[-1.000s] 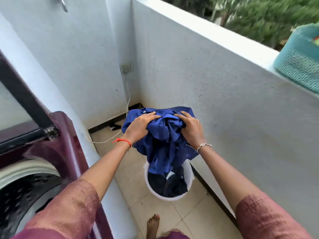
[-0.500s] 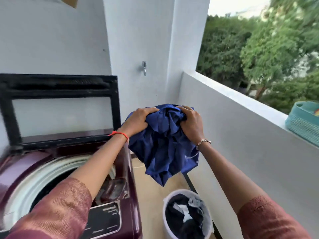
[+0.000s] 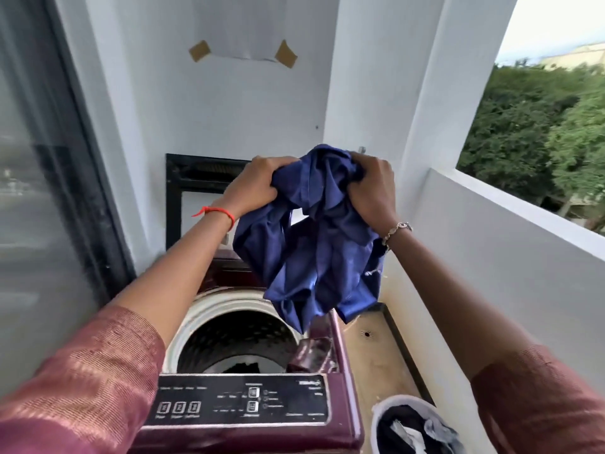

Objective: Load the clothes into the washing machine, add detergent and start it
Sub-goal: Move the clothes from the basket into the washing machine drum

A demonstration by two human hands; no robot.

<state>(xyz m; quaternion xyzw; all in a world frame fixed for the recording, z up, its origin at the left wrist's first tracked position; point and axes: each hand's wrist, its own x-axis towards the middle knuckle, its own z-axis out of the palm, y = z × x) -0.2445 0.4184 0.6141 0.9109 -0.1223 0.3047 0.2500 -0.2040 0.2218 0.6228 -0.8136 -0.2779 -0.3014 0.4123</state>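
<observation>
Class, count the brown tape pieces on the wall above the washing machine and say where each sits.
2. Left tape piece: on the paper sheet's lower left corner. Right tape piece: on its lower right corner. The sheet's top is cut off, so more may be hidden.

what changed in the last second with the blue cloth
The blue garment was lifted off the white bucket and carried left; it now hangs over the right side of the open washing machine. The left hand and right hand kept gripping its bunched top throughout. Unchanged: the lid stands open, and dark clothes remain in the bucket.
</observation>
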